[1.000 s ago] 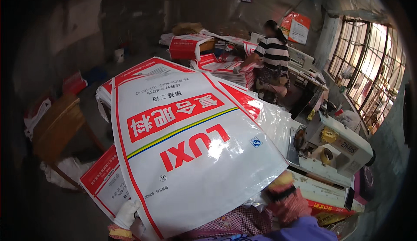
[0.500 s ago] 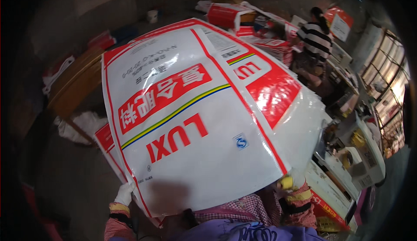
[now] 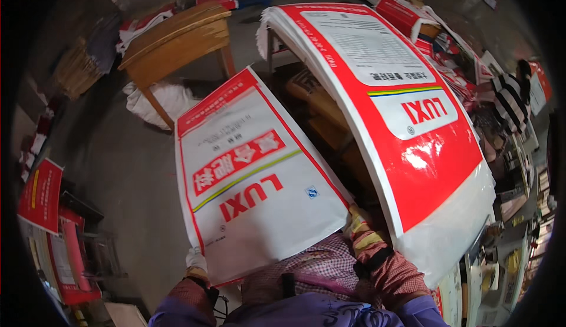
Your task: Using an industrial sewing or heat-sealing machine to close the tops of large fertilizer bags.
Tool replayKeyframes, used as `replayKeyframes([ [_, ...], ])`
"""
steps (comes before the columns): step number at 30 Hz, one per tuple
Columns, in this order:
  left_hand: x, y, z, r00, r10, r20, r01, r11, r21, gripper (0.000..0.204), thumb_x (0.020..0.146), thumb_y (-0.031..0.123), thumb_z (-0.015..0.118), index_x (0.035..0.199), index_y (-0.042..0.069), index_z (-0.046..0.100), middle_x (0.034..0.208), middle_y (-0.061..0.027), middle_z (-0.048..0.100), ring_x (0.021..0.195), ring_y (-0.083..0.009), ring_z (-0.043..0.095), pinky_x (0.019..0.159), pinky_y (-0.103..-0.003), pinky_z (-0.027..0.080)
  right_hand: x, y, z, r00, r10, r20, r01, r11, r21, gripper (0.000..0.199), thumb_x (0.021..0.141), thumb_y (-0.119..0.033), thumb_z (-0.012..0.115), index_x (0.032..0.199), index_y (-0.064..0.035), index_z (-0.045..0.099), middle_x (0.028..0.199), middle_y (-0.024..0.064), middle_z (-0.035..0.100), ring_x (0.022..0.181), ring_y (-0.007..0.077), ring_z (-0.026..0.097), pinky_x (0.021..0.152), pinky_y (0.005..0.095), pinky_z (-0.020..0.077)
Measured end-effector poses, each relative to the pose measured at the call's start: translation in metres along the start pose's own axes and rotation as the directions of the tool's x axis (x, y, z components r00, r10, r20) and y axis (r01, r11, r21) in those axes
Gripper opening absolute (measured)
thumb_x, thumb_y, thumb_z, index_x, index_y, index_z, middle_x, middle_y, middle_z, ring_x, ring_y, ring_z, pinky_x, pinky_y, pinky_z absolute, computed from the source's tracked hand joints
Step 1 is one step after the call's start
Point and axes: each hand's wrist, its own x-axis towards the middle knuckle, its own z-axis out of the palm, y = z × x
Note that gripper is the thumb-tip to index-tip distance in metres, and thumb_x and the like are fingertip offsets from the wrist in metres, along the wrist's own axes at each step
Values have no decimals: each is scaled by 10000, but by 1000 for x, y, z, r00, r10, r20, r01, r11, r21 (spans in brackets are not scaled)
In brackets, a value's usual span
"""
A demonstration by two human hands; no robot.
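one thick pile of bags (image 3: 436, 179) takes up the right side, red and white with a clear plastic skirt drooping at its near end. next in size is the printed bag (image 3: 259, 221), mostly white with red borders, spread in front of the lap, just left of the pile and apart from it. i can't tell if it is one layer or several, or whether its far end rests on anything. to handle it well, i'd keep the near edge taut with an even pull at both corners, lift it level so the middle doesn't sag, and keep its right border clear of the pile's edge. its printing is upside down to the wearer, tops of the letters toward the lap; the long axis runs away from the body, leaning left at the far end. beyond its upper left stands a wooden table (image 3: 171, 41), with a white cloth (image 3: 154, 104) bunched on the floor by its leg. smallest are the hands: the left hand (image 3: 196, 261), pale-gloved, is closed around the near left corner; the right hand (image 3: 361, 228), yellowish-gloved, grips the near right corner, its thumb hard to make out.
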Motion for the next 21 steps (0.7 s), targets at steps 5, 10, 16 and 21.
replayKeyframes([
  [5,5,-1,48,995,8,100,-56,871,488,299,906,220,336,903,4,544,843,-184,576,788,-306,558,709,-400,419,79,-13,-52,731,-381,565,608,-11,-794,199,790,-177,578,929,-36,577,816,72,608,650,176,589,547,263,494],
  [10,23,-36,64,954,143,265,-292,653,699,272,886,222,403,974,19,561,962,-220,575,925,-342,566,744,-399,458,-36,-35,27,971,235,39,-210,922,-324,139,791,-212,581,903,-132,560,911,54,576,857,280,560,782,489,421],
  [16,27,48,61,982,-180,58,155,941,301,411,908,307,309,961,-26,545,969,-180,602,936,-305,569,802,-339,423,-44,-35,5,912,222,345,-184,973,-139,124,807,-138,567,918,-93,534,822,56,574,723,261,574,668,397,489],
  [21,9,101,54,989,-103,110,71,961,268,356,896,254,355,1057,-31,495,989,-209,597,955,-325,576,838,-377,433,-56,-26,-14,891,29,452,-59,997,53,172,806,-92,570,968,-49,528,833,82,578,752,250,577,713,343,501],
])
